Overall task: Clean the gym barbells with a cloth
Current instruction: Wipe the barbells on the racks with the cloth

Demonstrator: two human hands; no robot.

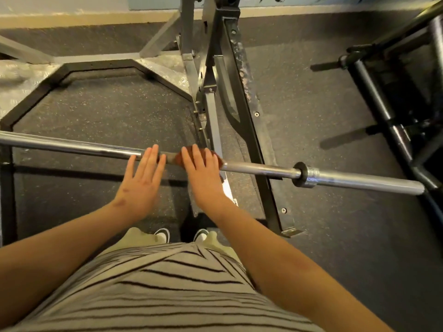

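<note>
A long steel barbell (pixel 259 168) runs across the view from the left edge to the right, with a collar and bare sleeve at its right end. A brown cloth (pixel 178 157) lies wrapped over the bar near the middle. My right hand (pixel 203 171) lies flat on the cloth with straight fingers, pressing it onto the bar. My left hand (pixel 143 178) is just to the left, fingers straight, its fingertips resting on the bare bar beside the cloth.
A black and silver rack frame (pixel 239 92) stands behind the bar on dark rubber flooring. A black octagonal floor frame (pixel 48 85) lies at left. Another black stand with pegs (pixel 383 104) sits at right. My feet are below the bar.
</note>
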